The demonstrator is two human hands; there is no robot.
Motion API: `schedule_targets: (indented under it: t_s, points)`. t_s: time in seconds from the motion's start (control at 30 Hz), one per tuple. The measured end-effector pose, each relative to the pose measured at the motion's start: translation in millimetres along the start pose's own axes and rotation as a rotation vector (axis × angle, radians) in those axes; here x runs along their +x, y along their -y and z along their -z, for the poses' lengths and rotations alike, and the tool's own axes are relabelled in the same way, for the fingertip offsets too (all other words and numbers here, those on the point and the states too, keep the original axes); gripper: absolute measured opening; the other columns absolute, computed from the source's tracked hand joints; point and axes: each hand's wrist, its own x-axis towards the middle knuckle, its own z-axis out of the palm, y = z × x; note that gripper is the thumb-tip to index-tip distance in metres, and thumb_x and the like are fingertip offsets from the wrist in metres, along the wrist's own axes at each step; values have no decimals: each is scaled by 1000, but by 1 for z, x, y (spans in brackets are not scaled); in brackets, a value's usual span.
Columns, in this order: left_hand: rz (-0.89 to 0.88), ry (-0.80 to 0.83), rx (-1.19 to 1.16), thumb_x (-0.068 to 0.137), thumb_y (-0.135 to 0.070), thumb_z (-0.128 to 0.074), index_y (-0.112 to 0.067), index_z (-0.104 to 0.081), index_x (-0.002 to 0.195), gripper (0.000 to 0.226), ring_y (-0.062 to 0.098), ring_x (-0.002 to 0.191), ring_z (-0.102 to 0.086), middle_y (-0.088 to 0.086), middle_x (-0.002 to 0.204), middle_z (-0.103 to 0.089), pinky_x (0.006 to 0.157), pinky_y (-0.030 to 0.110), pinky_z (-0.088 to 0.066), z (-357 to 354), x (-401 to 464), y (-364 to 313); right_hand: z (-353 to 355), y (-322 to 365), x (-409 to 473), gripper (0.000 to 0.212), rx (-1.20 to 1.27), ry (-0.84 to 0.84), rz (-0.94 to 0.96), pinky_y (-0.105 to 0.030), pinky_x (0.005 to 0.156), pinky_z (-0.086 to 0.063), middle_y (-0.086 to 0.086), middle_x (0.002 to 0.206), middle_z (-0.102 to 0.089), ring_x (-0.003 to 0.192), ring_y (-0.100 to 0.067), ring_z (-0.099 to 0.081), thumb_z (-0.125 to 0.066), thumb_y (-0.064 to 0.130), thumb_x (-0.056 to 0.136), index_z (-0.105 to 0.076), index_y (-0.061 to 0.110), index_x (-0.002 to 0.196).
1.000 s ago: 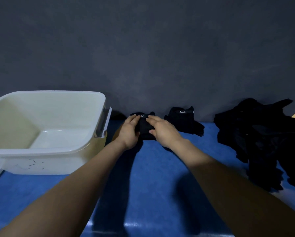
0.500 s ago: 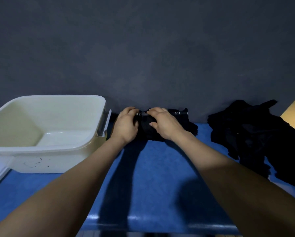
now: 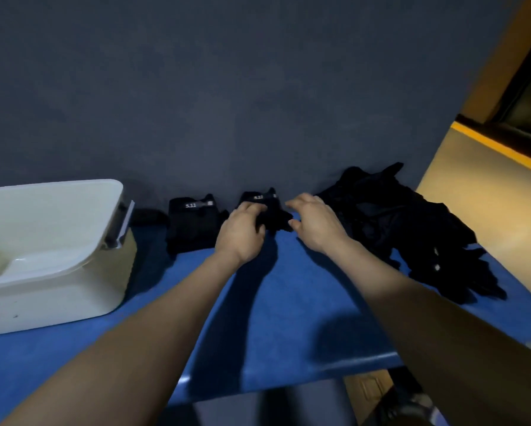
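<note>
- A dark grey wall (image 3: 227, 103) fills the upper half of the view, and the far edge of the table meets it.
- The blue table (image 3: 288, 302) runs from the left edge to the right. Its near edge shows at the bottom.
- A white plastic tub (image 3: 58, 296) stands on the table's left end, its open top facing up. A grey handle (image 3: 121, 226) sits on the side facing the centre.
- A loose pile of black garments (image 3: 396, 222) lies on the right end of the table against the wall, spreading toward the near right corner.
- A folded black garment (image 3: 193, 226) with a white "5.11" mark on its top edge rests by the wall, just right of the tub and apart from it.
- The second black garment (image 3: 273, 215), also marked "5.11", lies at the back of the table by the wall, between the folded one and the pile.
- The left hand (image 3: 242, 233) grips this second garment from its left side, with fingers curled into the cloth.
- The right hand (image 3: 316, 224) is spread just right of it, fingers loosely arched and thumb apart. The thumb tip is at the cloth's edge, but whether it touches cannot be told.
</note>
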Motion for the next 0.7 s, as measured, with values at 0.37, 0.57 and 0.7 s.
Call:
schedule_targets:
  t_s: [0.37, 0.57, 0.7]
  points:
    - [-142, 139, -77, 94, -17, -49, -18, -35, 141, 49, 18, 124, -42, -1, 142, -34, 94, 29, -41, -81, 29, -107, 37, -123, -54, 50, -176, -343, -317, -36, 99, -33, -10, 133, -39, 123, -30, -36, -58, 18, 88, -40, 11, 134]
    - [-167, 137, -84, 94, -17, -49, -17, -34, 142, 51, 19, 126, -41, 1, 143, -34, 102, 33, -40, -92, 50, -125, 43, -140, -38, 54, -38, -381, -353, -38, 100, -37, -11, 132, -43, 124, -29, -42, -55, 27, 93, -33, 9, 139]
    - [-152, 126, -83, 94, -18, -50, -15, -36, 141, 50, 22, 127, -42, 3, 142, -35, 103, 36, -41, -94, 58, -126, 46, -148, -34, 18, -32, -356, -352, -36, 82, -39, -13, 114, -51, 109, -32, -48, -50, 14, 94, -53, 8, 111]
